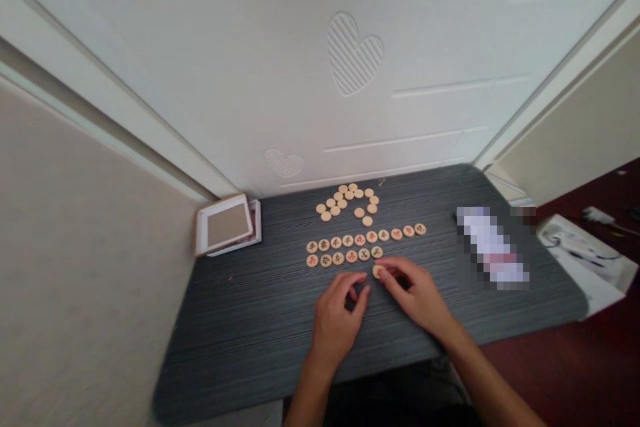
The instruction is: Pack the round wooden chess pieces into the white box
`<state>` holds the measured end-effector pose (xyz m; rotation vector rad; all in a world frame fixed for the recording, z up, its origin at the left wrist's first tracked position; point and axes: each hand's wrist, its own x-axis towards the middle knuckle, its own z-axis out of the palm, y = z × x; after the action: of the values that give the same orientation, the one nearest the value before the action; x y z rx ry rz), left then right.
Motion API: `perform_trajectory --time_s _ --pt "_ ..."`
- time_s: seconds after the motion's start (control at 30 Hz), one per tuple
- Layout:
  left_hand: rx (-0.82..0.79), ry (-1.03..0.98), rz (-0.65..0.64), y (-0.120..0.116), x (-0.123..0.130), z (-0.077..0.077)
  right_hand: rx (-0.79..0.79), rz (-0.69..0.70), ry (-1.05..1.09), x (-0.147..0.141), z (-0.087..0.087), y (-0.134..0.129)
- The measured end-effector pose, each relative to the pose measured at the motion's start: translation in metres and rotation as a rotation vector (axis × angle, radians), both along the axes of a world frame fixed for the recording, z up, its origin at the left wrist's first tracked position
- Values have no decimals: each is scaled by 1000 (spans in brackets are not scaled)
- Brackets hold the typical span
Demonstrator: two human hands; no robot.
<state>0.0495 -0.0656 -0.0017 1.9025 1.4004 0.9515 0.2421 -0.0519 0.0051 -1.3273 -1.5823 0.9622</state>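
My right hand (415,290) pinches a round wooden piece (377,271) with a red character, just below the right end of the lower row. To its left, my left hand (340,313) is curved with thumb and fingers apart and nothing between them. Beyond the hands lie two rows of round pieces with red or black characters, the upper row (359,240) longer than the lower row (339,258). Farther back, several pieces with no characters showing (341,203) lie in a loose, curved group.
The pieces lie on a dark wood-grain table (240,320) against a white panel (200,80) with heart reliefs. A box with a white rim (200,230) stands at the back left. A blurred-out object (493,243) lies at the right, and a white box (595,253) is beyond the table's right edge.
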Motion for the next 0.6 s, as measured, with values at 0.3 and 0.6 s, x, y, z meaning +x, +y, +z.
perform_trajectory --time_s 0.3,0.6 --pt "15 0 15 0 1 3 28 -214 -276 25 -6 29" --pt "14 -4 17 -1 1 3 73 -296 -355 16 -14 29"
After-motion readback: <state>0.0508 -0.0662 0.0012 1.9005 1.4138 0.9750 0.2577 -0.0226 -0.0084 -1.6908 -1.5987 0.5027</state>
